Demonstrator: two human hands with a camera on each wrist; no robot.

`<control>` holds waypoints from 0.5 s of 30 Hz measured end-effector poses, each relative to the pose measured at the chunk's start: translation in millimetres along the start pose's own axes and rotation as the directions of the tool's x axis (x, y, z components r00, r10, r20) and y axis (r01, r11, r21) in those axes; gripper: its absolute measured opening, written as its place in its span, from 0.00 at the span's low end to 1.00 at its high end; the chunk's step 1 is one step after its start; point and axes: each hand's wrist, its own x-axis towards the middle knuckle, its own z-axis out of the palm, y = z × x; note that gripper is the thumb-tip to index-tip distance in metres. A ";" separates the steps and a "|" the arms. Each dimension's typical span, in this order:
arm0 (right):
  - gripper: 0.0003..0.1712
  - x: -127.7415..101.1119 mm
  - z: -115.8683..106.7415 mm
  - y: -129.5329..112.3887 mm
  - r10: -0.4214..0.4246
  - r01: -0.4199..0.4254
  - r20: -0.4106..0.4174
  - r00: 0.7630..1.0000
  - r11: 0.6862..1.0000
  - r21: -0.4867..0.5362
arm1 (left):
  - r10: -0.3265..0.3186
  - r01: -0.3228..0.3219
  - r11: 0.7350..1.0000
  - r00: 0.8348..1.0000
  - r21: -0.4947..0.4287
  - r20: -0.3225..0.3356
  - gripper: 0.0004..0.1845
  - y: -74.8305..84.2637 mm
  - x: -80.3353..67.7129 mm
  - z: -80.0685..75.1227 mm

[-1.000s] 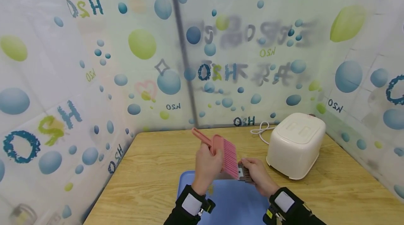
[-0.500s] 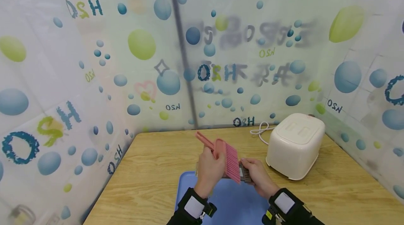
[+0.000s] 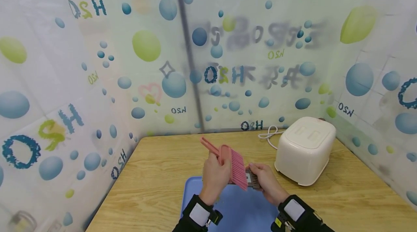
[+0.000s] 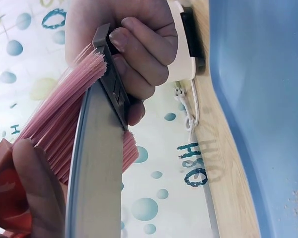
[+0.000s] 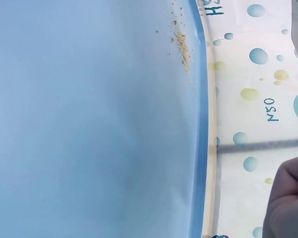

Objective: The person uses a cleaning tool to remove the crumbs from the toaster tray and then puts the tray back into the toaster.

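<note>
My left hand [image 3: 215, 174] grips a pink brush [image 3: 238, 168] by its base, the handle pointing up and away to the left. The bristles [image 4: 64, 119] lie against a long, flat metal crumb tray [image 4: 97, 173], spreading past both its sides. My right hand [image 3: 268, 182] pinches the grey plastic end [image 3: 252, 179] of that crumb tray, fingers curled in the left wrist view. Both things are held up over a blue tray [image 3: 245, 212]. Tan crumbs [image 5: 183, 47] lie in the blue tray near one edge. In the head view the brush and left hand hide much of the crumb tray.
A white toaster [image 3: 306, 150] stands at the back right of the wooden table [image 3: 156, 174]. Its white cord [image 3: 268, 134] lies behind it, with the plug [image 4: 179, 92] showing in the left wrist view. Patterned curtains [image 3: 150, 91] hang around the table.
My left hand with the brush shifts a little right along the crumb tray, then slightly back left. My right hand and the grey end stay almost still.
</note>
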 end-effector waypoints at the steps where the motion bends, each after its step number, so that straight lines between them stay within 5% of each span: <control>1: 0.23 -0.3 0.1 -0.1 0.001 -0.001 -0.003 1.000 1.000 -0.003 | 0.002 -0.002 1.000 1.000 -0.006 0.003 0.10 -0.1 -0.1 -0.3; 15: 0.22 -0.3 1.3 -1.5 0.042 -0.043 -0.065 0.997 0.999 -0.023 | -0.016 0.019 0.997 0.999 -0.069 0.041 0.11 -3.6 -1.3 -7.3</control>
